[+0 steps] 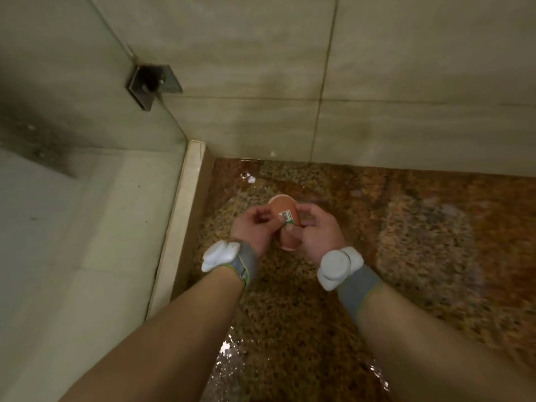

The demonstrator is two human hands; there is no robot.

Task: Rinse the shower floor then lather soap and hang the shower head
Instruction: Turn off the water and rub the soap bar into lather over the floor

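Note:
A brown, oval soap container [285, 213] with a white rim and a small green and white label is held between both hands over the wet, speckled brown shower floor [406, 227]. My left hand [255, 227] grips its left side, fingers curled. On the right side my right hand [314, 230] pinches it, thumb near the label. Both wrists carry grey bands with white devices. No shower head is in view.
A glass partition [87, 140] with a metal bracket [153, 82] stands at left, above a pale stone curb [179, 216]. Beige wall tiles [377, 82] rise behind the floor. Water glistens on the floor near my forearms.

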